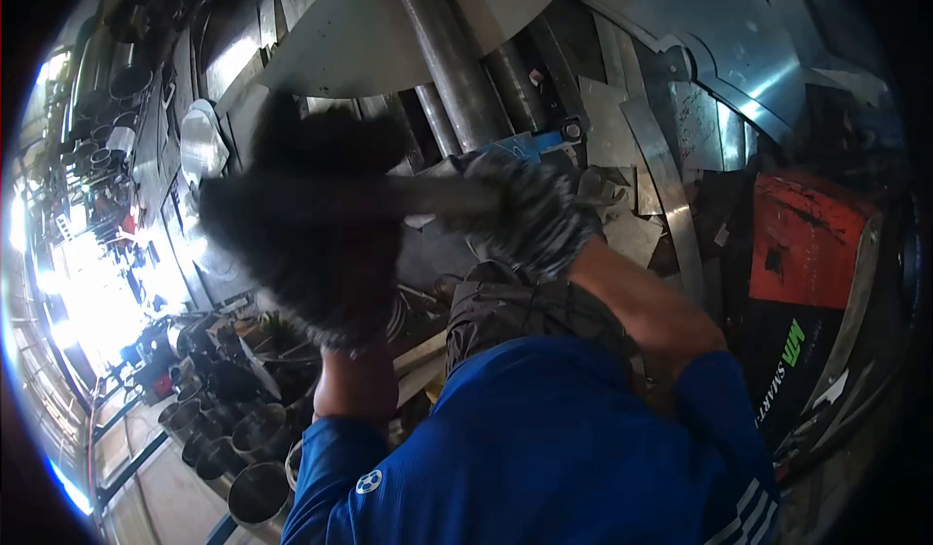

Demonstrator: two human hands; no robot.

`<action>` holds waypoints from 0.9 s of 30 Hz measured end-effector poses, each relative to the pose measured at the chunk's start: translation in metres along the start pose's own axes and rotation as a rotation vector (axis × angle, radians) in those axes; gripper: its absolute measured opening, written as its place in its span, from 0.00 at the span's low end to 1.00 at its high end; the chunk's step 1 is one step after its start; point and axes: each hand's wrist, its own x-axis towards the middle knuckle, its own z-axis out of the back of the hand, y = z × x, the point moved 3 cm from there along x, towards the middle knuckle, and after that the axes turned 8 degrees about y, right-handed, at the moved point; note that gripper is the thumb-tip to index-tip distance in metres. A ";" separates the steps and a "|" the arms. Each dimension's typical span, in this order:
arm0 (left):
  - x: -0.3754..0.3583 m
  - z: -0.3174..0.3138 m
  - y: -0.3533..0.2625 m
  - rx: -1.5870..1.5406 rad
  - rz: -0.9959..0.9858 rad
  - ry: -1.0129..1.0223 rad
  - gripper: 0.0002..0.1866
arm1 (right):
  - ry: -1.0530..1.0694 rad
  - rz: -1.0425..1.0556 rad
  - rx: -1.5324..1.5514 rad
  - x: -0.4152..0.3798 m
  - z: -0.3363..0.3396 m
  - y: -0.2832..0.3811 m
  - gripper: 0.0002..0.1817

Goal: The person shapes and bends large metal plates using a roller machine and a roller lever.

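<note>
Cluttered sheet-metal workshop. Gloved right hand [530, 217] raised, fist closed round a metal bar [389, 197] lying crosswise before the rolling machine's rollers [457, 59]; blurred gloved left hand [311, 244] raised against it, grip unclear.

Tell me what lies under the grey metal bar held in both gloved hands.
Under the grey metal bar show steel rollers and scrap sheet strips. The left hand and right hand cover what is directly beneath.

Bright blue short-sleeved jersey [544, 438] with a small round white logo and white stripes. Speckled grey knit work gloves: left hand [311, 244], right hand [530, 210].
</note>
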 end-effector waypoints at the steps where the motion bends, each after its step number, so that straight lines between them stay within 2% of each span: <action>1: -0.013 0.021 -0.028 -0.060 -0.062 -0.002 0.40 | 0.001 -0.015 0.047 0.000 -0.024 0.005 0.22; 2: -0.027 0.027 -0.053 -0.023 -0.059 -0.032 0.38 | 0.000 -0.031 0.094 0.000 -0.049 0.010 0.22; 4: -0.058 0.040 -0.100 0.050 -0.099 -0.036 0.35 | -0.063 0.266 -0.507 -0.002 -0.080 0.055 0.22; 6: -0.093 0.057 -0.154 0.181 -0.187 -0.010 0.33 | -0.114 0.394 -0.480 -0.007 -0.117 0.008 0.22; 8: -0.118 0.080 -0.211 0.276 -0.274 -0.008 0.32 | 0.338 0.015 -0.578 -0.007 -0.129 -0.080 0.20; 10: -0.139 0.089 -0.254 0.205 -0.247 0.151 0.31 | 0.429 -0.223 -0.473 -0.004 -0.144 -0.145 0.19; 11: -0.151 0.092 -0.268 0.185 -0.239 0.196 0.31 | 0.452 -0.217 -0.476 0.006 -0.160 -0.152 0.19; 12: -0.167 0.103 -0.276 0.355 -0.341 -0.108 0.27 | 0.539 -0.217 -0.576 0.020 -0.183 -0.156 0.19; 14: -0.178 0.114 -0.283 0.477 -0.355 -0.172 0.18 | 0.650 -0.231 -0.647 0.030 -0.228 -0.166 0.18; 15: -0.189 0.119 -0.285 0.480 -0.340 -0.196 0.18 | 0.687 -0.251 -0.659 0.035 -0.245 -0.173 0.17; 17: -0.232 0.140 -0.301 0.861 -0.435 -0.983 0.13 | 0.731 -0.262 -0.683 0.056 -0.259 -0.187 0.16; 18: -0.244 0.146 -0.306 0.633 -0.376 -1.035 0.11 | 0.661 -0.172 -0.777 0.060 -0.265 -0.192 0.13; 19: -0.258 0.155 -0.308 0.634 -0.352 -1.067 0.11 | 0.601 -0.090 -0.859 0.054 -0.278 -0.197 0.11; 20: -0.273 0.164 -0.310 0.615 -0.374 -1.079 0.09 | 0.489 -0.204 -0.761 0.057 -0.288 -0.219 0.11; 21: -0.289 0.174 -0.313 0.593 -0.398 -1.090 0.09 | 0.524 -0.236 -0.748 0.059 -0.294 -0.219 0.11; 22: -0.301 0.192 -0.319 0.424 -0.341 -0.869 0.12 | 0.623 -0.279 -0.770 0.067 -0.295 -0.211 0.13; 24: -0.336 0.235 -0.325 0.350 -0.347 -0.863 0.14 | 0.726 -0.328 -0.800 0.085 -0.312 -0.224 0.17; 26: -0.363 0.296 -0.326 0.259 -0.350 -0.828 0.16 | 0.631 -0.408 -0.844 0.102 -0.335 -0.259 0.17; 27: -0.374 0.330 -0.324 0.088 -0.374 -0.796 0.15 | 0.598 -0.446 -0.861 0.111 -0.347 -0.280 0.17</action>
